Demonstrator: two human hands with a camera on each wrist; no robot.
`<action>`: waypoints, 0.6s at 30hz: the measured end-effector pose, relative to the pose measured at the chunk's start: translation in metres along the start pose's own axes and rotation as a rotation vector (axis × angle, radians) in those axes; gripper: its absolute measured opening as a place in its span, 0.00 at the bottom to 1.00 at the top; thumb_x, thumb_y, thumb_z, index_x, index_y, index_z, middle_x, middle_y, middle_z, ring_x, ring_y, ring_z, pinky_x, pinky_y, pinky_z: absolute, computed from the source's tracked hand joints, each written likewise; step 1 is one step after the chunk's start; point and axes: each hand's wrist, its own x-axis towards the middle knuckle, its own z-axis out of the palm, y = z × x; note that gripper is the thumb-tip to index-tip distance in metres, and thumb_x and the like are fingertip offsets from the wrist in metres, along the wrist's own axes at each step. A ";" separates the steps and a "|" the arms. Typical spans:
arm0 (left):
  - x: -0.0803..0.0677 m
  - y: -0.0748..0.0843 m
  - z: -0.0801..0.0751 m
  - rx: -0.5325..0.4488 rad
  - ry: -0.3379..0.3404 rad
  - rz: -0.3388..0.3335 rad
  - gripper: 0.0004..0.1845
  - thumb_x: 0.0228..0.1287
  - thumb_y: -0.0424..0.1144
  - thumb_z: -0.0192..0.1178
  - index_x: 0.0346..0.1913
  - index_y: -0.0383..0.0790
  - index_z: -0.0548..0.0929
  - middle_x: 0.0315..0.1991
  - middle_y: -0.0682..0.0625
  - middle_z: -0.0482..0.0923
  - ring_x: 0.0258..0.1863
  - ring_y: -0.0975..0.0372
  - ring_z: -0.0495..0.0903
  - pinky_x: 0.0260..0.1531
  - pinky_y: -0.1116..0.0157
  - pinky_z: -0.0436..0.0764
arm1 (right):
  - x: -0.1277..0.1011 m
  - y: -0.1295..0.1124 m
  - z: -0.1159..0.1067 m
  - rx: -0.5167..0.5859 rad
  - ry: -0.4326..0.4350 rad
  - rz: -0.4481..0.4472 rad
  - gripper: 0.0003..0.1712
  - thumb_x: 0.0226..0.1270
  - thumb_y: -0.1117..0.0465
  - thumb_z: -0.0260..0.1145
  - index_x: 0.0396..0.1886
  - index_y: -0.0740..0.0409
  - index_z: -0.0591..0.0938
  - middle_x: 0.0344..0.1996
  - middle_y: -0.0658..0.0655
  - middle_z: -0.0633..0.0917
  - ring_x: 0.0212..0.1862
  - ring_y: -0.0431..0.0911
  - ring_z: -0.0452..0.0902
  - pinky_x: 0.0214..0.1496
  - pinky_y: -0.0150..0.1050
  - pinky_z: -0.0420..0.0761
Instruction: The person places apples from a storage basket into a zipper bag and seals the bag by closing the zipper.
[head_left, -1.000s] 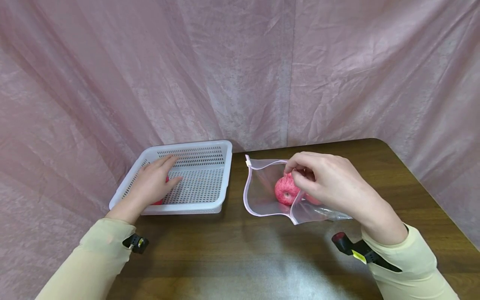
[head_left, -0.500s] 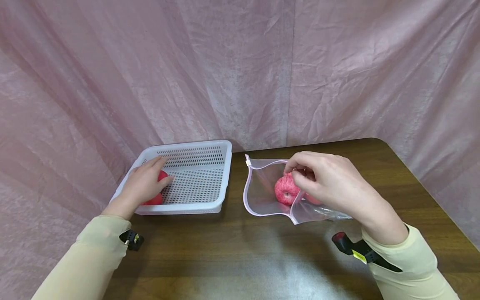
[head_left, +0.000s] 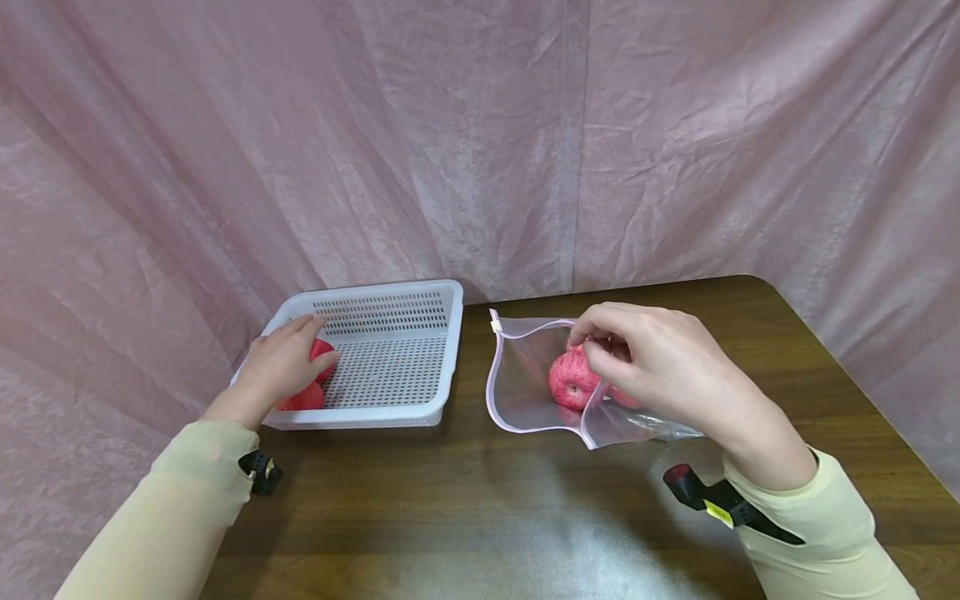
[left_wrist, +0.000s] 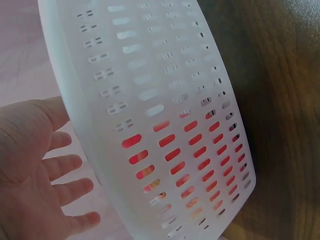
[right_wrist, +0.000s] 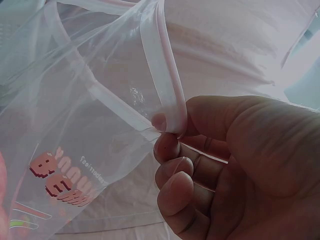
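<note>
Right hand (head_left: pixel 660 367) pinches the pink zip rim of the clear plastic zip bag (head_left: pixel 536 392), mid-surface, w/ a pink apple (head_left: pixel 572 379) inside; film's thin, slippery. Left hand (head_left: pixel 281 367), fingers relaxed, rests on red fruit (head_left: pixel 309 393) in white perforated basket (head_left: pixel 397 367), left.

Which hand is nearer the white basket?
Left. The left hand is over the white basket at its near-left corner; the right hand pinches the clear zip bag beside it.

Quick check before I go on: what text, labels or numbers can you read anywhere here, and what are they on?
"BEAR": red block print on the clear bag, seen reversed through the plastic in the right wrist view, so only partly legible.
Smaller red line above it on the bag: too blurred to read.
Yellow tag on the right wrist camera: too small to read.
Basket: no text visible.
</note>
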 end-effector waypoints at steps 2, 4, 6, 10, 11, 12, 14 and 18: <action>0.002 -0.001 0.001 0.003 -0.011 -0.010 0.44 0.77 0.51 0.68 0.84 0.29 0.64 0.81 0.24 0.60 0.80 0.29 0.59 0.70 0.20 0.57 | 0.000 0.000 0.000 0.001 0.002 0.001 0.16 0.71 0.66 0.66 0.42 0.37 0.90 0.35 0.35 0.85 0.33 0.39 0.76 0.37 0.44 0.75; 0.004 -0.002 0.001 0.006 -0.024 -0.018 0.44 0.77 0.51 0.68 0.84 0.29 0.63 0.81 0.24 0.60 0.80 0.29 0.58 0.70 0.19 0.56 | 0.000 0.000 0.000 0.002 0.004 0.002 0.16 0.71 0.66 0.66 0.42 0.37 0.90 0.34 0.35 0.85 0.33 0.39 0.76 0.37 0.44 0.75; 0.005 -0.001 0.001 0.011 -0.036 -0.023 0.44 0.78 0.50 0.67 0.84 0.29 0.63 0.81 0.24 0.59 0.81 0.29 0.58 0.70 0.19 0.56 | 0.000 0.000 0.000 0.000 0.004 0.001 0.16 0.71 0.66 0.66 0.42 0.38 0.90 0.34 0.35 0.85 0.33 0.39 0.76 0.37 0.43 0.75; 0.008 -0.002 0.001 0.011 -0.067 -0.035 0.44 0.78 0.49 0.66 0.84 0.28 0.61 0.81 0.24 0.59 0.81 0.29 0.57 0.71 0.19 0.55 | -0.001 0.000 0.000 -0.002 0.006 -0.002 0.16 0.70 0.66 0.66 0.42 0.38 0.90 0.35 0.35 0.85 0.33 0.39 0.76 0.37 0.43 0.75; 0.009 -0.003 0.001 0.009 -0.075 -0.038 0.44 0.78 0.50 0.66 0.85 0.29 0.61 0.81 0.24 0.59 0.81 0.29 0.57 0.71 0.19 0.54 | -0.001 0.000 0.000 -0.002 0.006 -0.001 0.16 0.70 0.66 0.66 0.42 0.38 0.90 0.35 0.35 0.85 0.33 0.39 0.76 0.37 0.43 0.75; 0.010 -0.004 0.001 0.010 -0.081 -0.040 0.44 0.78 0.50 0.66 0.85 0.29 0.61 0.81 0.24 0.59 0.81 0.29 0.57 0.71 0.19 0.54 | -0.001 0.000 0.000 -0.002 0.006 -0.001 0.16 0.70 0.66 0.66 0.42 0.38 0.90 0.34 0.35 0.85 0.33 0.39 0.76 0.37 0.43 0.75; 0.011 -0.006 0.000 0.014 -0.090 -0.040 0.44 0.78 0.50 0.67 0.85 0.29 0.61 0.81 0.23 0.59 0.80 0.29 0.58 0.70 0.19 0.56 | -0.001 0.000 0.000 -0.002 0.007 -0.002 0.16 0.70 0.66 0.66 0.42 0.38 0.90 0.35 0.35 0.85 0.33 0.39 0.76 0.37 0.43 0.75; 0.009 -0.008 -0.003 0.037 -0.103 -0.037 0.44 0.78 0.49 0.67 0.84 0.28 0.62 0.80 0.23 0.61 0.79 0.29 0.60 0.68 0.18 0.59 | 0.000 0.000 0.000 -0.003 0.003 -0.003 0.16 0.71 0.66 0.66 0.42 0.37 0.90 0.35 0.35 0.86 0.33 0.39 0.76 0.37 0.44 0.75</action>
